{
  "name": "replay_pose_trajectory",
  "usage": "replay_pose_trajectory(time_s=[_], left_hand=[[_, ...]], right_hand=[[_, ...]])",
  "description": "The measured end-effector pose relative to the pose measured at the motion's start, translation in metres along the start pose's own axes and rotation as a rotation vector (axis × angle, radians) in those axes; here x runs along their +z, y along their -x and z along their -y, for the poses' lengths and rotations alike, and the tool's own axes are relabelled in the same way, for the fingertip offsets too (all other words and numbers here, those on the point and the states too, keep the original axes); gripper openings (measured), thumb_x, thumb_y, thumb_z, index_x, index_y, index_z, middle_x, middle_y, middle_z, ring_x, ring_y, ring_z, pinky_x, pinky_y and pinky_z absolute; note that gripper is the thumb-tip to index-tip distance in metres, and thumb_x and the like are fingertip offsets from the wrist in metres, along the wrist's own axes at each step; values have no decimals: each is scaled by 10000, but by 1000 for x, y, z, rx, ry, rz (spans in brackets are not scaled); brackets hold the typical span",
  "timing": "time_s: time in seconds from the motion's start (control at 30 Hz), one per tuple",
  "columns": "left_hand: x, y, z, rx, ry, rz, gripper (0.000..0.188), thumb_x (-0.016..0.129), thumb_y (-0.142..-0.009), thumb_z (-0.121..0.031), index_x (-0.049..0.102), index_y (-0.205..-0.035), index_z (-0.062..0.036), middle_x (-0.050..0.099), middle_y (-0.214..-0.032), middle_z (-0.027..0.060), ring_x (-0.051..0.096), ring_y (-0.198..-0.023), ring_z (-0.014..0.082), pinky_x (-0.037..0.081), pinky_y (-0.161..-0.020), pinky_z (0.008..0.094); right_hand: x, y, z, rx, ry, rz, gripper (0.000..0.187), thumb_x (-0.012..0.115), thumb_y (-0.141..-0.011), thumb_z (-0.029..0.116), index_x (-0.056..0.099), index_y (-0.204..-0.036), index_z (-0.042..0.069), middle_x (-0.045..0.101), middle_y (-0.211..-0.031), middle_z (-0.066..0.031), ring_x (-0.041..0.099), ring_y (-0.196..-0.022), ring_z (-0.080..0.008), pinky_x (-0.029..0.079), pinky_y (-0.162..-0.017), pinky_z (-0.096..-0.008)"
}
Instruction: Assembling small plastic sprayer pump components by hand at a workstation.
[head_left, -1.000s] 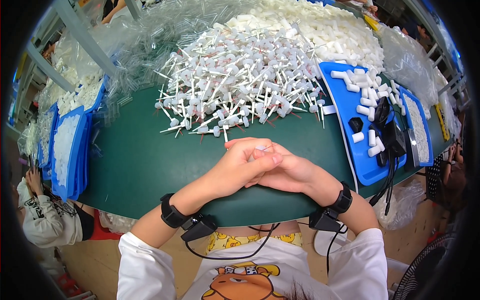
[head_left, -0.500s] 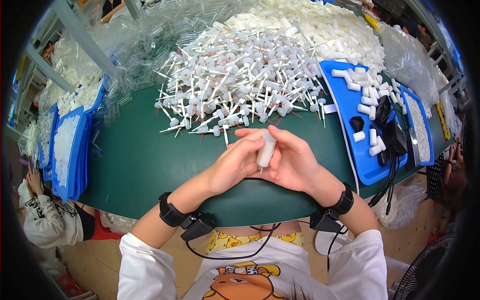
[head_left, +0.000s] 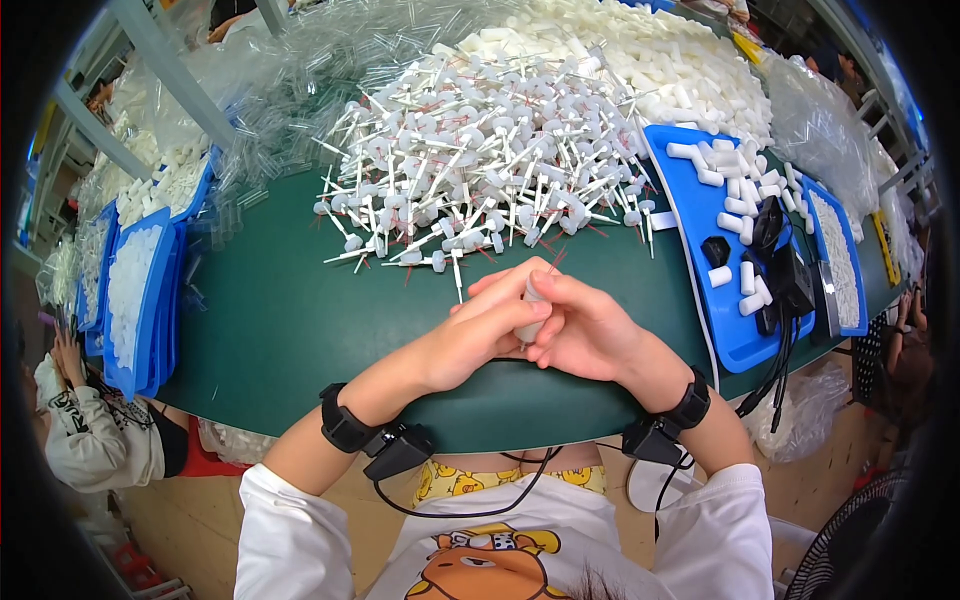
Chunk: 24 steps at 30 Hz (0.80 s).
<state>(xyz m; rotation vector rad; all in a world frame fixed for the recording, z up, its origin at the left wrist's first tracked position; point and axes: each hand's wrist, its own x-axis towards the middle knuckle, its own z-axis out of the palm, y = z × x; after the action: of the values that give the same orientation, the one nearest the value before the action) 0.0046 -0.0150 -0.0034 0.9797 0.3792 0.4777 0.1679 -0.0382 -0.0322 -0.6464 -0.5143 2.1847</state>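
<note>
Cylinder in grasp, our left hand and right hand have closed around it on the near side of the pile, covering more of it than half a second ago, so we judge it more securely held for working.

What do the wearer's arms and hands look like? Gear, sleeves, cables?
Left hand and right hand: both bare, no gloves. Each wrist wears a black strap, left strap and right strap, with a boxy black module, left module and right module, trailing a thin black cable. White sleeves end near the elbows.
</note>
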Motion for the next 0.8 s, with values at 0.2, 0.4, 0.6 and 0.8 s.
replay_pose_trajectory(time_s=[0.2, 0.4, 0.6, 0.8], left_hand=[[-1, -2, 0, 64, -111, 27, 312, 339, -951, -350, 399, -898, -48, 412, -663, 29, 434, -576, 123, 388, -563, 249], [-8, -5, 8, 78, -96, -23, 321, 331, -974, -328, 396, -789, -74, 410, -624, 20, 434, -559, 103, 384, -533, 230], [-3, -6, 5, 68, 221, 3, 190, 375, -973, -273, 362, -972, -83, 430, -694, 29, 443, -579, 108, 412, -556, 240], [0, -7, 1, 150, 197, -5, 204, 408, -969, -224, 361, -1097, -73, 498, -834, 74, 530, -742, 159, 466, -707, 296]], right_hand=[[4, 0, 1, 16, -52, 141, 231, 507, -914, 250, 527, -927, 21, 614, -713, -102, 623, -690, -234, 517, -630, -312], [4, -5, -1, 17, -24, 73, 246, 498, -923, 254, 500, -976, 14, 596, -694, -100, 625, -689, -225, 524, -634, -319], [14, 0, 6, 69, -137, 98, 436, 435, -929, 417, 559, -890, 1, 598, -689, -78, 621, -684, -193, 525, -693, -334], [22, 6, 11, 21, -237, 136, 555, 384, -905, 534, 580, -908, 15, 594, -688, -70, 582, -618, -169, 461, -865, -490]])
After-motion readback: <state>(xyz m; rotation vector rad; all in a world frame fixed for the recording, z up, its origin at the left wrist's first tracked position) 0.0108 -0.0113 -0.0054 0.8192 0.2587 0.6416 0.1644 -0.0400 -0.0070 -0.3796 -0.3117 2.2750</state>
